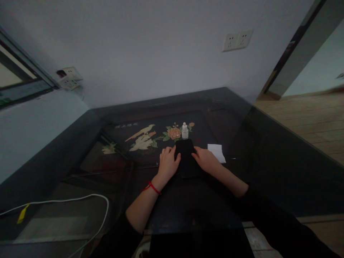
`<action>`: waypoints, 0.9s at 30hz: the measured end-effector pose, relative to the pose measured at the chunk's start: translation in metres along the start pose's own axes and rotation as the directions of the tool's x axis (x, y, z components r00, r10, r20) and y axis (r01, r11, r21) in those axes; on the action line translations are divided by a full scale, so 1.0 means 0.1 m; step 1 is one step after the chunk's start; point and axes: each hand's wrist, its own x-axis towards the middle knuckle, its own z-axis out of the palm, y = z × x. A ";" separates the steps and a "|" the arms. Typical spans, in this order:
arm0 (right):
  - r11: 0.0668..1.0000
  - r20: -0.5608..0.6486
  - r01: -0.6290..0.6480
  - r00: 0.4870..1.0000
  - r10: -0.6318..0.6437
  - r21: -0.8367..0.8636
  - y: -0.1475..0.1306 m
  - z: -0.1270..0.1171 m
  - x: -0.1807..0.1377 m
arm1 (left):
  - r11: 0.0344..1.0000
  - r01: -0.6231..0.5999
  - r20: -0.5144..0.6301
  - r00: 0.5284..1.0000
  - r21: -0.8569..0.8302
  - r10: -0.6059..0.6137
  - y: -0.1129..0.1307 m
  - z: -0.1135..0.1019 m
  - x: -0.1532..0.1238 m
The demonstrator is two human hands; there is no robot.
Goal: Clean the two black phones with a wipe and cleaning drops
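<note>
A black, flat, phone-shaped slab (185,157) is held low over the dark table, both hands at its sides. My left hand (169,160) grips its left edge, thumb on the near face and fingers round the side. On the opposite edge, my right hand (206,158) closes with thumb and fingers near the upper corner. The slab's face is too dark to make out any detail. Just beyond its top end stands a small white dropper bottle (185,132), upright. A piece of white paper (218,153) lies beside my right hand, partly covered by it.
The dark glossy tabletop (268,172) bears a bird-and-flower picture (143,138). A white cable (106,211) with a yellow tag (23,214) loops at the lower left. Behind the table is a wall with sockets (238,40); a doorway opens at the right.
</note>
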 end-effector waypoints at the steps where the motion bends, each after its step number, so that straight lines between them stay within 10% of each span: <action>1: 1.000 -0.008 0.002 1.000 -0.002 -0.004 -0.02 0.00 0.00 | 1.000 -0.004 -0.006 1.000 0.016 0.004 0.00 0.00 0.00; 12: 0.998 -0.209 -0.041 0.977 0.031 -0.044 0.74 -0.83 -0.02 | 0.992 -0.074 -0.098 0.992 0.106 0.084 -0.01 -0.26 -0.12; 27: 0.992 -0.179 0.026 0.983 -0.048 -0.122 0.56 -0.36 0.14 | 0.991 -0.136 -0.044 0.990 0.006 0.136 0.02 -0.30 -0.16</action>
